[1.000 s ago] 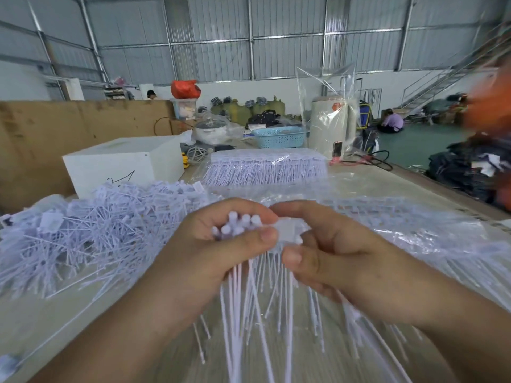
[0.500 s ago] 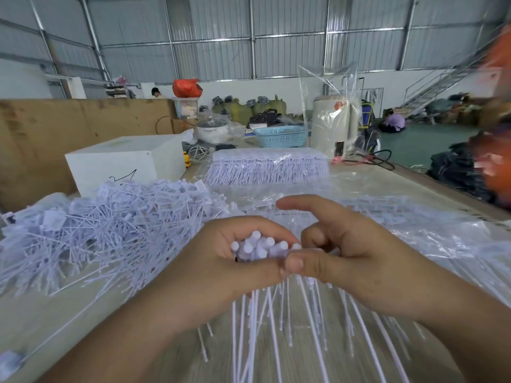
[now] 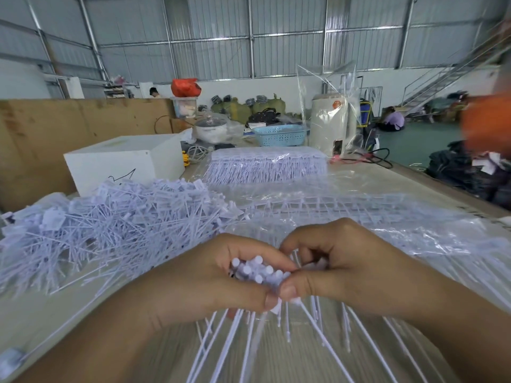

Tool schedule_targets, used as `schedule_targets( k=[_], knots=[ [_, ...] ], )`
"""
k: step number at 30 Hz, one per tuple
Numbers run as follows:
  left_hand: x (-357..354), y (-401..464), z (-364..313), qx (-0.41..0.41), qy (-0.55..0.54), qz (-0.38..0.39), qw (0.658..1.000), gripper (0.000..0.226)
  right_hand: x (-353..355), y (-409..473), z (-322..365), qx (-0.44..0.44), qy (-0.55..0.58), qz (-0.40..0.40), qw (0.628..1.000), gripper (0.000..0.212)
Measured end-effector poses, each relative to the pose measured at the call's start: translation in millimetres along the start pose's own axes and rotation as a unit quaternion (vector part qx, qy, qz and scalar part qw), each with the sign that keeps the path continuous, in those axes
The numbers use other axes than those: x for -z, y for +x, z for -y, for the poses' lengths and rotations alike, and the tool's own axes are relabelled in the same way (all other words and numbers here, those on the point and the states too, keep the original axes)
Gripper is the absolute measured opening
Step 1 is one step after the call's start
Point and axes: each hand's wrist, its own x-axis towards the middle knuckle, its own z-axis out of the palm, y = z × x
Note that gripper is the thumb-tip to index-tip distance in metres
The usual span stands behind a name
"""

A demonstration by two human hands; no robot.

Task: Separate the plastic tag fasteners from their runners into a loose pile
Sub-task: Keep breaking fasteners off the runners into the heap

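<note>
Head | 2 hands: left hand (image 3: 210, 275), right hand (image 3: 340, 269) | 1 fastener bundle (image 3: 257, 270) gripped

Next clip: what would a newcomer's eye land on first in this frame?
Front and centre, the left hand and right hand together grip a bundle of white tag fasteners, whose thin tails fan down toward the camera. To the left sprawls a big loose pile of separated fasteners. Farther back on the table lies a bagged, unseparated stack.
</note>
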Motion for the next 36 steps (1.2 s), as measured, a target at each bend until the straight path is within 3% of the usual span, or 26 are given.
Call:
schedule_targets(
  k=[3,7,14,20,26,32,34,36],
  knots=[
    [-5,2,2,-0.018,0.001,0.0,1.0,0.054,1,1,-3,-0.004,-0.037,-0.059,0.998,0.047],
    [-15,5,2,-0.034,-0.01,-0.067,0.997,0.038,-2,1,-2,0.016,-0.011,-0.059,0.998,0.05],
    [-17,9,6,-0.064,-0.03,-0.098,0.993,0.021,-4,2,0,0.007,0.024,-0.038,0.999,0.05],
    [-12,9,7,-0.07,-0.104,-0.118,0.985,0.015,2,0,-6,-0.027,-0.023,-0.024,0.999,0.049],
    [-20,13,6,-0.07,-0.07,-0.194,0.976,0.017,0,2,-4,-0.001,-0.054,-0.048,0.997,0.054],
    [-15,11,3,-0.082,-0.06,-0.243,0.965,0.006,11,0,-6,-0.043,0.037,-0.003,0.998,0.043],
    [-13,12,3,-0.085,-0.05,-0.281,0.955,0.005,13,1,-6,-0.057,0.022,-0.016,0.998,0.039],
    [-16,14,3,-0.094,-0.059,-0.316,0.942,0.018,11,2,-6,-0.061,0.014,-0.056,0.996,0.035]
  ],
)
